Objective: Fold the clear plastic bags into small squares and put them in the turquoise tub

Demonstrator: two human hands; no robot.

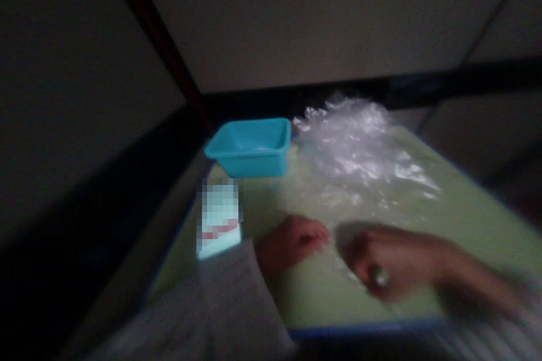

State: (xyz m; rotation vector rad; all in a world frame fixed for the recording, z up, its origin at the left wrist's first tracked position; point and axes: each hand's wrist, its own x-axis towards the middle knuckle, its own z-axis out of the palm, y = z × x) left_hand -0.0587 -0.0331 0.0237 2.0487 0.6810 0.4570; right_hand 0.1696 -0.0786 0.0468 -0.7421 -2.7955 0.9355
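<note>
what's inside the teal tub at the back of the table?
The teal tub shows its far inner wall and a pale patch low inside. The picture is too blurred to tell whether that patch is contents or glare. The tub's near wall hides most of its floor.

Dim, soft picture: only the pale table point(466, 208) catches light, glare whitens the plastic heap point(355, 146) at its far edge, surroundings black.

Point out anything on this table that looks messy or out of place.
Only the crumpled clear plastic: it sprawls loose across the far side of the table beside the teal tub, not in it. Blur hides finer detail.
</note>
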